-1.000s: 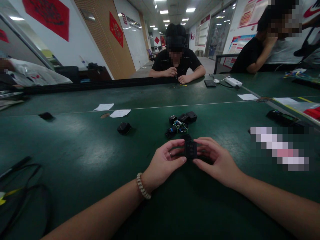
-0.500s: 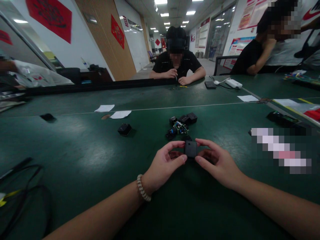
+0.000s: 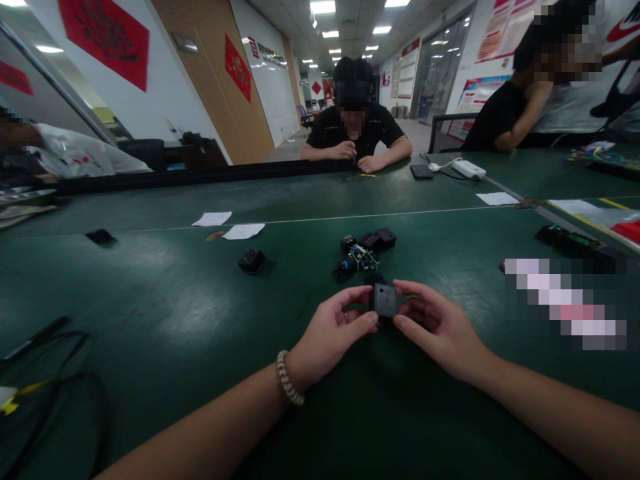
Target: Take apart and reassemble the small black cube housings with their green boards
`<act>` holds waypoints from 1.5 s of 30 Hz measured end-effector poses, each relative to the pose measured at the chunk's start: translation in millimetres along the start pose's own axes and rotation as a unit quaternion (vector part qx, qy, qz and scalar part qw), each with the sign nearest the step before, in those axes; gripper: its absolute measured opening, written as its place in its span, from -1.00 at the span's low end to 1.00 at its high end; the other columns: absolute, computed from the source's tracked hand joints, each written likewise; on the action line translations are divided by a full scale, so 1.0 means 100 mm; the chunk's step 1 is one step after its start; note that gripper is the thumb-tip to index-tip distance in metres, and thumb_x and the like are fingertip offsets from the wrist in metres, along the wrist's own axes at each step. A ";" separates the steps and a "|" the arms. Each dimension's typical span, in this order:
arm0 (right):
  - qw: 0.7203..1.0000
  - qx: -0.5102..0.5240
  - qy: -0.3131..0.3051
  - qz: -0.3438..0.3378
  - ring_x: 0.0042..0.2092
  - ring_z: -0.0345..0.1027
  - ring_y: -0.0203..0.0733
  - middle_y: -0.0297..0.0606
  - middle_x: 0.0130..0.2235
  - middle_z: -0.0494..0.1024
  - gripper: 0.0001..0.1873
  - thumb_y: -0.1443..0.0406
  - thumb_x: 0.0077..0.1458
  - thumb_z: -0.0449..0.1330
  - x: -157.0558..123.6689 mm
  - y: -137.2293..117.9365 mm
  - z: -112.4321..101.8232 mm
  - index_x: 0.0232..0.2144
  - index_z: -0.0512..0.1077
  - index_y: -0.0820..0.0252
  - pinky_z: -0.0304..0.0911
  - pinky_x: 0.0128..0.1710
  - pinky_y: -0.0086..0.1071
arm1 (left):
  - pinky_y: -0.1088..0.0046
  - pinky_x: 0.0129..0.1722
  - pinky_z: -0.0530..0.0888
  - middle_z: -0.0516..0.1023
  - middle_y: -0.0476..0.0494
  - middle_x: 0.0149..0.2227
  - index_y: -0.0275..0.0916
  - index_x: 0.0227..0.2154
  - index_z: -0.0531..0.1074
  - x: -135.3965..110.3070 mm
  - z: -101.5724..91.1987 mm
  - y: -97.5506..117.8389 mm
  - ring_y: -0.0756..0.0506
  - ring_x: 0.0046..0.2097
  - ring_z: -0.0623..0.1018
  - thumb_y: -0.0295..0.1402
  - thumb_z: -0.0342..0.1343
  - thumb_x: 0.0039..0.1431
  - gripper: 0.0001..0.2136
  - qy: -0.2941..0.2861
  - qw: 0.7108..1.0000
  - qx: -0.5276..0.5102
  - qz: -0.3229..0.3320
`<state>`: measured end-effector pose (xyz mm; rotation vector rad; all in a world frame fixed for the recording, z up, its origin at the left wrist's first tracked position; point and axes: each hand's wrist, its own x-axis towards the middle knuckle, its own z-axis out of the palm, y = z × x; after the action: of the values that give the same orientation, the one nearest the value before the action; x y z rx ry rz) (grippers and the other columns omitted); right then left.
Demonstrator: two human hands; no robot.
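Holding the small black box [image 3: 385,301] between both hands, you keep it above the near part of the green surface [image 3: 450,253], in front of your body. The grip of your left hand [image 3: 339,327] is narrow: thumb and fingers bear on the box's left edge. The grip of your right hand [image 3: 443,327] is likewise narrow, with its fingertips on the right edge. One flat side of the box, with a small dark hole near its upper left corner, faces you. A bracelet [image 3: 290,378] encircles your left wrist.

Just beyond the box, note a group of parts: a circuit board [image 3: 364,257] among black blocks [image 3: 385,238]. To the left of this group, a second box [image 3: 251,261] stands apart. Two sheets of paper [image 3: 244,231] lie farther back on that side. Cables [image 3: 57,380] lie at your near left. Across from you, a co-worker [image 3: 325,133] in a black shirt leans over the far edge; a white adapter [image 3: 469,169] lies to the right of that person.
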<state>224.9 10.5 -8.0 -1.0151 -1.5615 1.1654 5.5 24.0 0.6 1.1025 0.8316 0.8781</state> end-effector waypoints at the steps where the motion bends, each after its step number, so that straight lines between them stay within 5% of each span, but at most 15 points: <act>1: 1.000 -0.002 -0.002 -0.001 -0.16 0.60 -0.14 -0.17 -0.10 0.63 -0.49 0.28 0.18 0.30 0.00 0.00 0.00 0.17 0.35 0.08 0.58 -0.13 -0.18 | 0.11 0.10 0.54 0.57 -0.31 0.12 -0.23 0.17 0.45 0.00 0.00 0.00 -0.18 -0.04 0.63 -0.38 0.35 0.20 -0.53 -0.003 1.000 0.001 0.001; 9: 1.000 -0.018 -0.005 -0.025 -0.20 0.63 -0.13 -0.20 -0.12 0.66 -0.44 0.34 0.13 0.32 0.01 0.02 0.01 0.18 0.37 0.07 0.59 -0.17 -0.18 | 0.09 0.11 0.53 0.57 -0.29 0.10 -0.19 0.19 0.42 -0.01 0.02 0.04 -0.22 0.05 0.60 -0.42 0.36 0.17 -0.48 -0.018 1.000 0.023 0.010; 14: 0.999 -0.032 -0.029 -0.026 -0.21 0.62 -0.13 -0.24 -0.22 0.67 -0.60 0.34 0.16 0.30 0.01 -0.02 0.00 0.07 0.47 0.08 0.59 -0.16 -0.20 | 0.06 0.17 0.48 0.55 -0.25 0.10 -0.13 0.21 0.40 -0.03 0.02 0.04 -0.23 0.09 0.58 -0.46 0.36 0.13 -0.43 -0.026 0.998 0.058 0.018; 22: 0.998 -0.036 0.004 -0.049 -0.15 0.57 -0.15 -0.16 0.00 0.59 -0.74 0.31 0.24 0.26 0.00 0.01 0.02 -0.01 0.51 0.05 0.57 -0.14 -0.24 | 0.09 0.18 0.48 0.50 -0.28 0.19 -0.12 0.19 0.41 -0.02 -0.01 0.01 -0.27 0.15 0.55 -0.50 0.39 0.07 -0.40 -0.008 0.998 0.057 0.038; 28: 0.998 -0.020 0.013 -0.053 -0.11 0.55 -0.15 -0.15 0.04 0.55 -0.87 0.26 0.27 0.26 -0.01 0.06 0.01 -0.13 0.53 0.07 0.56 -0.13 -0.25 | 0.06 0.16 0.49 0.59 -0.29 0.07 -0.20 0.12 0.46 -0.01 0.00 -0.02 -0.26 0.10 0.59 -0.56 0.35 0.06 -0.48 -0.009 0.999 0.045 0.030; 36: 0.999 -0.020 0.013 -0.025 -0.17 0.57 -0.14 -0.19 -0.14 0.62 -0.72 0.28 0.25 0.26 -0.01 0.07 0.02 0.01 0.48 0.06 0.58 -0.15 -0.22 | 0.13 0.12 0.51 0.65 -0.24 -0.01 -0.21 0.07 0.47 0.01 0.02 -0.02 -0.22 0.07 0.61 -0.57 0.33 0.08 -0.53 -0.011 1.000 0.012 0.022; 45: 0.997 -0.020 0.015 -0.069 -0.17 0.56 -0.23 -0.15 0.07 0.42 -0.58 0.36 0.21 0.26 -0.01 0.05 0.02 0.11 0.47 -0.01 0.59 -0.10 -0.25 | 0.19 0.12 0.51 0.65 -0.21 0.02 -0.19 0.05 0.51 0.00 0.01 -0.01 -0.19 0.07 0.61 -0.55 0.32 0.12 -0.58 -0.005 0.999 0.024 0.024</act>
<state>223.4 10.4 -13.3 -0.9315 -1.6098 1.0232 6.4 23.4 -0.4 1.1709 0.8252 0.8959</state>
